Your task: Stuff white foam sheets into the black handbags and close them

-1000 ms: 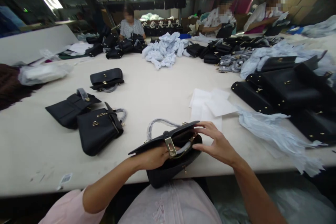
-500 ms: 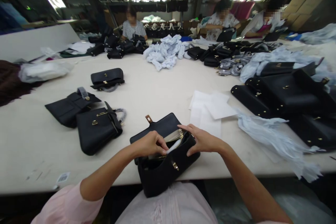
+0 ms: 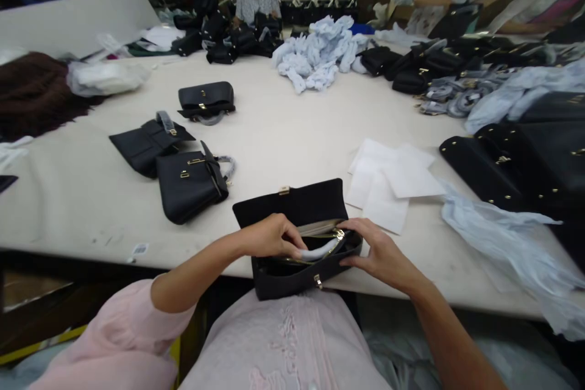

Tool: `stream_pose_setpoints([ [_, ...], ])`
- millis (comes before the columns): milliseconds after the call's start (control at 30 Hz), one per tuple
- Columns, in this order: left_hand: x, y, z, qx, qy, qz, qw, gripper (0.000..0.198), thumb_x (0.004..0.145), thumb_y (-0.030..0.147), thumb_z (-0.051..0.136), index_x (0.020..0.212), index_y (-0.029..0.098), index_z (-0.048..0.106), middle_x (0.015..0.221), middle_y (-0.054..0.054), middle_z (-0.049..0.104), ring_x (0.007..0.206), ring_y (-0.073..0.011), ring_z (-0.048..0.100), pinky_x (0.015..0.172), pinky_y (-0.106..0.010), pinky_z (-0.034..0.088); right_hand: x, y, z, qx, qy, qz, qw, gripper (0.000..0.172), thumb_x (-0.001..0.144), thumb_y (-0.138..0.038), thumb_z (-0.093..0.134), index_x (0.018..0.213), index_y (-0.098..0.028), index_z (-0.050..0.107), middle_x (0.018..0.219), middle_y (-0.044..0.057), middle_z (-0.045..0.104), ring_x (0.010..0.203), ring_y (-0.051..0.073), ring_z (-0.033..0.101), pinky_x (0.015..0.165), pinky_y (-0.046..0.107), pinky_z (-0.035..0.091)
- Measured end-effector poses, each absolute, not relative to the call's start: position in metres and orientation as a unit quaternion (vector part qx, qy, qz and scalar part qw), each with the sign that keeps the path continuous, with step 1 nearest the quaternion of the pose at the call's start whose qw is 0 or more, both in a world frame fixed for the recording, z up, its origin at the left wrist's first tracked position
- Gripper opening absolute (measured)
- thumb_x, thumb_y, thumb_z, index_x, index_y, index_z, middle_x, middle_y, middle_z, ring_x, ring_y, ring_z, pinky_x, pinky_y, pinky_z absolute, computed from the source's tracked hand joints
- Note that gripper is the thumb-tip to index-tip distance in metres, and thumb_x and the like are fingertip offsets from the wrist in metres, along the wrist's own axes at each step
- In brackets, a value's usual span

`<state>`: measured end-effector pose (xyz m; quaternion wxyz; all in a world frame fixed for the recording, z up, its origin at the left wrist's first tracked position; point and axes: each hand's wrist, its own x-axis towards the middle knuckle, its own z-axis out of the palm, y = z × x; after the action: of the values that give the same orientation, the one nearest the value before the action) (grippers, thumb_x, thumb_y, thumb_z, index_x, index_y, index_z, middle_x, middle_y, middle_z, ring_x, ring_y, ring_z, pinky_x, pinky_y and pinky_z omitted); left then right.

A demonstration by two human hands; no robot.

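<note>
A black handbag (image 3: 286, 283) lies at the table's near edge against my body, its flap (image 3: 297, 200) folded back and its mouth facing up. Gold zips and a pale lining show inside. My left hand (image 3: 275, 236) pinches the left end of a curved, pale-wrapped handle (image 3: 322, 251) in the bag's mouth. At the right end of the bag, my right hand (image 3: 377, 251) grips the side, thumb in front and fingers over the rim near a gold ring. A gold clasp (image 3: 317, 281) sits on the front. The bag's inner bottom is hidden.
Three black handbags (image 3: 189, 186) lie to the left. White paper sheets (image 3: 388, 180) and pale blue tissue (image 3: 493, 219) are on the right, beside stacked black bags (image 3: 539, 158). Crumpled tissue (image 3: 320, 52) lies farther back. Co-workers sit across the table (image 3: 292, 140).
My view has tilted down and turned left. The bag has tipped so its mouth faces up more, and its flap stands more upright. Both hands keep their grips.
</note>
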<state>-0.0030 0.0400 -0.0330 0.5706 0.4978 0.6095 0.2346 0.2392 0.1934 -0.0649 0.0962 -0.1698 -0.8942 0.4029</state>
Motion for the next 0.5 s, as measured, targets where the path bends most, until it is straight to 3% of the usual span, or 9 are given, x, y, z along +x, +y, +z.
stream_pose_setpoints([
  [100, -0.018, 0.04, -0.022, 0.497, 0.613, 0.183, 0.587, 0.026, 0.073, 0.019, 0.067, 0.097, 0.02, 0.076, 0.086, -0.001, 0.075, 0.074, -0.0146, 0.063, 0.066, -0.021, 0.045, 0.233, 0.19, -0.062, -0.176, -0.916, 0.345, 0.104, 0.04, 0.069, -0.034, 0.081, 0.104, -0.025, 0.063, 0.105, 0.005, 0.065, 0.097, 0.024, 0.059, 0.088, 0.039, 0.049],
  [267, -0.025, 0.04, -0.012, 0.528, 0.642, 0.093, 0.548, 0.019, 0.066, 0.012, 0.073, 0.081, 0.023, 0.078, 0.073, 0.002, 0.074, 0.071, -0.0146, 0.063, 0.063, -0.02, 0.044, 0.225, 0.179, -0.056, -0.144, -0.931, 0.325, 0.082, 0.027, 0.071, -0.038, 0.08, 0.087, -0.023, 0.064, 0.09, 0.003, 0.064, 0.08, 0.02, 0.061, 0.071, 0.032, 0.051],
  [400, -0.02, 0.017, -0.008, 0.55, 0.656, 0.171, 0.488, 0.02, 0.069, 0.025, 0.079, 0.087, 0.02, 0.075, 0.081, 0.0, 0.071, 0.074, -0.0146, 0.063, 0.066, -0.021, 0.045, 0.247, 0.171, -0.062, -0.148, -0.931, 0.317, 0.099, 0.025, 0.076, -0.043, 0.074, 0.092, -0.026, 0.065, 0.116, 0.008, 0.061, 0.099, 0.025, 0.062, 0.081, 0.037, 0.054],
  [500, -0.012, -0.008, -0.008, 0.564, 0.715, 0.232, 0.341, 0.024, 0.07, 0.026, 0.08, 0.09, 0.019, 0.069, 0.095, -0.002, 0.064, 0.084, -0.0153, 0.059, 0.075, -0.024, 0.045, 0.269, 0.169, -0.067, -0.136, -0.939, 0.301, 0.095, 0.034, 0.076, -0.048, 0.072, 0.105, -0.031, 0.066, 0.134, 0.008, 0.051, 0.113, 0.029, 0.058, 0.088, 0.04, 0.055],
])
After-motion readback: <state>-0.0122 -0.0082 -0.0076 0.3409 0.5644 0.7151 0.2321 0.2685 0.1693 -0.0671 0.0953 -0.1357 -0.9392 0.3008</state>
